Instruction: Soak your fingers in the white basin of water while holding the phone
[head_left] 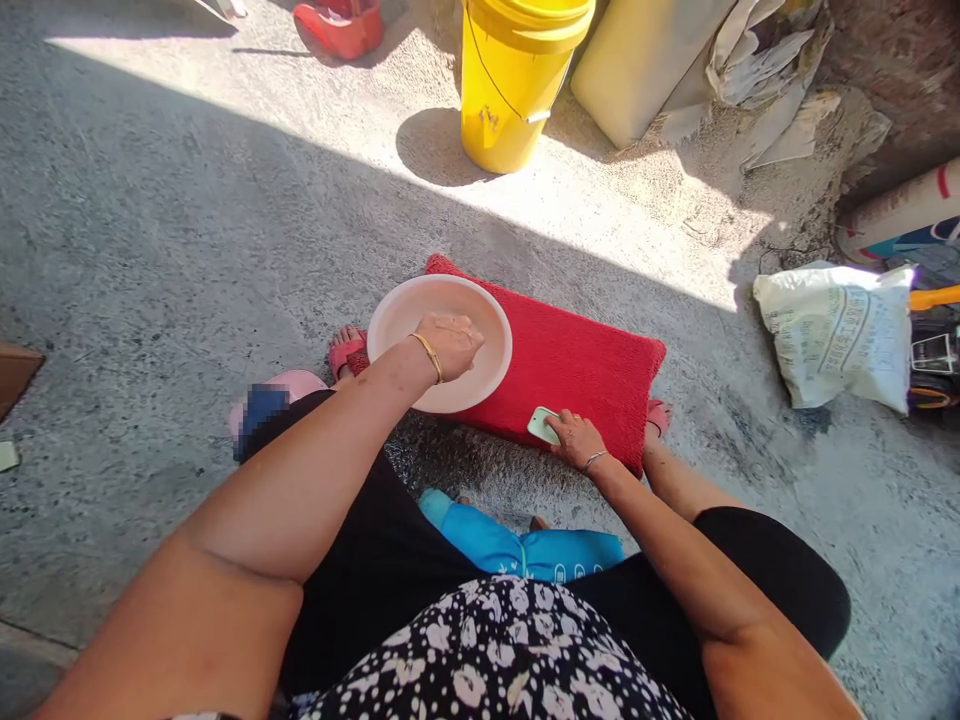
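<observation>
The right hand point(581, 440) is closed on the pale green slab point(539, 424) at the near edge of the red cloth point(581, 355), rightward of the pale basin point(387, 318), over which the left hand point(451, 345) is curled, its hold hidden.

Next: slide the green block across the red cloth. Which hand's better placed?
Right, I'd say. The right hand has its fingers on the green block, at the red cloth's near edge. The left hand is at the basin, away from the block.
</observation>
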